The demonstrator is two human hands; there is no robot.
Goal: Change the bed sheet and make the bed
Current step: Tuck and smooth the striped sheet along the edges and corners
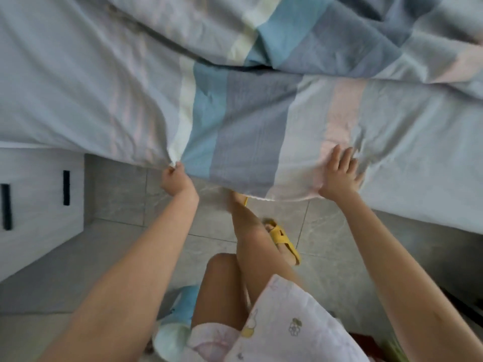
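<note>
Left hand (174,178) pinches the sheet (248,113) hem; right hand (339,175) presses flat, fingers (345,155) spread. Hem runs sideways between them.

Yellow slipper (283,242) on grey floor tiles (117,194), white cabinet (39,205) at left

The person wears a loose pale garment (282,322) at 6 o'clock in the view. It is white tinged with pink and has small prints: a yellow figure, a grey flower-like cluster and faint pink shapes. Forearms and legs are bare. A yellow slide sandal (283,241) with two broad straps covers one foot. A sliver of a second sandal (245,200), also yellow, shows at its 11 o'clock.
</note>
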